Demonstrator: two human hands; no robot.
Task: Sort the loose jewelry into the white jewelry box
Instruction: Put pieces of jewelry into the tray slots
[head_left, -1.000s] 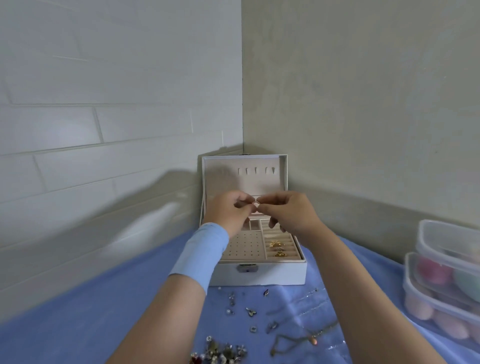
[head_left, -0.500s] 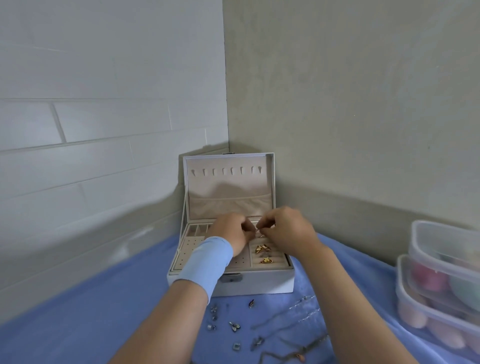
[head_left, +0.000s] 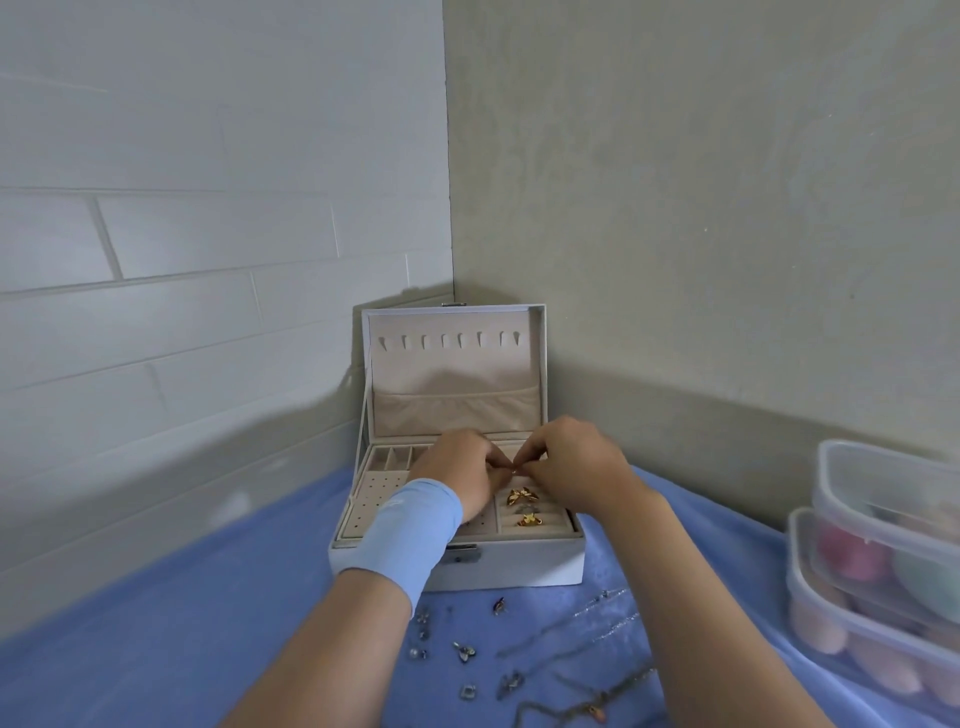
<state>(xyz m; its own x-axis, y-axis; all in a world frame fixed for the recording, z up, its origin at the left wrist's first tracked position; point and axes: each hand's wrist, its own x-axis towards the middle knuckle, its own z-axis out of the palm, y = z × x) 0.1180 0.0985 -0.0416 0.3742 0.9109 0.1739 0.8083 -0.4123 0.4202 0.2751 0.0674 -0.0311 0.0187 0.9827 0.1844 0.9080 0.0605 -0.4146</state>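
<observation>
The white jewelry box (head_left: 519, 566) stands open in the wall corner, its beige lid upright with a row of hooks. Both hands hover over its tray. My left hand (head_left: 460, 480), with a blue wristband, and my right hand (head_left: 569, 470) pinch a tiny piece of jewelry (head_left: 514, 470) between their fingertips; it is too small to identify. Gold rings (head_left: 522, 496) sit in the ring rolls on the right side of the tray. Loose earrings and charms (head_left: 465, 652) and thin chains (head_left: 597, 623) lie on the blue cloth in front of the box.
Two stacked clear plastic containers (head_left: 878, 571) holding pastel egg-shaped items stand at the right edge. A blue cloth (head_left: 156, 649) covers the table. Walls close in behind and to the left of the box.
My hands came down from in front of the lid to just above the tray, still pinched together. The view shifted, so the box now sits lower in frame.
</observation>
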